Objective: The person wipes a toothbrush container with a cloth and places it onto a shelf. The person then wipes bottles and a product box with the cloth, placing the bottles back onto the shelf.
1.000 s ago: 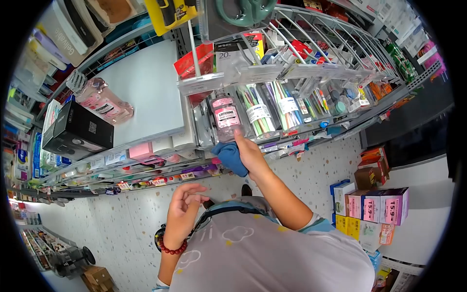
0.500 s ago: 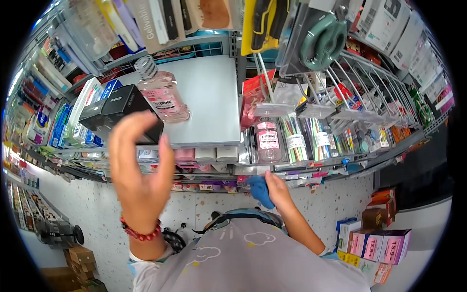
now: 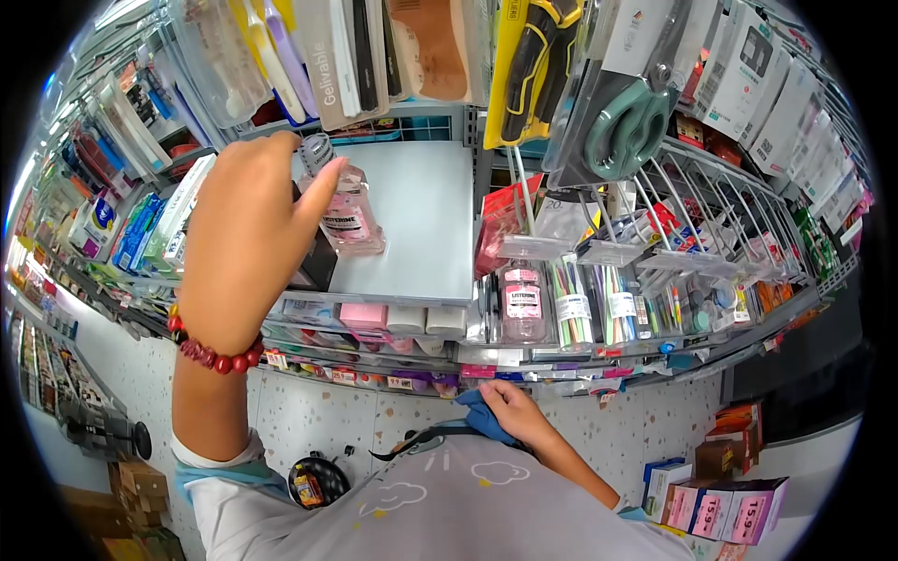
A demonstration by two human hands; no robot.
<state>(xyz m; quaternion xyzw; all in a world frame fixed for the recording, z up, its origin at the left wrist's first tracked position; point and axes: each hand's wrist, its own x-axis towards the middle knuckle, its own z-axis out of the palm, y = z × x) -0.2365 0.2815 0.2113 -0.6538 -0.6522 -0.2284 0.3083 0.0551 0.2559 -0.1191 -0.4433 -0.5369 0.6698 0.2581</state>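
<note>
My left hand, with a red beaded bracelet on its wrist, reaches over the shelf. Its thumb stretches away from the fingers, right beside the cap of a pink Listerine mouthwash bottle. That bottle stands upright on a bare grey shelf board; whether the fingers touch the cap I cannot tell. Under the hand, a black box is mostly hidden. Low in front of my apron, my right hand is closed on a bunched blue cloth.
Blister-packed pliers and a green-handled tool pack hang overhead on hooks. Another Listerine bottle stands lower right among brush packs. Toothpaste boxes line the left. Cartons sit on the floor at right.
My left hand has moved up and forward, past the black box to the mouthwash cap, and now covers most of the box. My right hand still holds the blue cloth, slightly lower in view.
</note>
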